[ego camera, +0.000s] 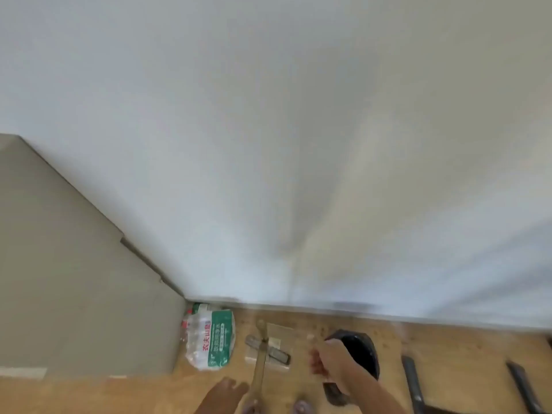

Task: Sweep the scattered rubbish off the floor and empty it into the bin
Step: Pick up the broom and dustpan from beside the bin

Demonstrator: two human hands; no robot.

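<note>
The view is tilted up at the wall, and only a strip of wooden floor (448, 354) shows at the bottom. A beige dustpan (277, 333) with a long wooden handle (259, 363) stands in front of me. My left hand (227, 392) is just left of that handle, fingers spread, holding nothing. My right hand (325, 360) is a fist around a pale broom handle (313, 337), right beside the rim of the black bin (363, 351). A dark grey broom head (336, 394) shows under my wrist. The image is blurred and I see no rubbish.
A shrink-wrapped pack of water bottles (209, 342) lies in the corner against a beige panel (74, 279). The white wall (298, 144) runs along behind the bin. Two dark furniture legs (412, 380) stand at the right. My feet (301, 407) are at the bottom edge.
</note>
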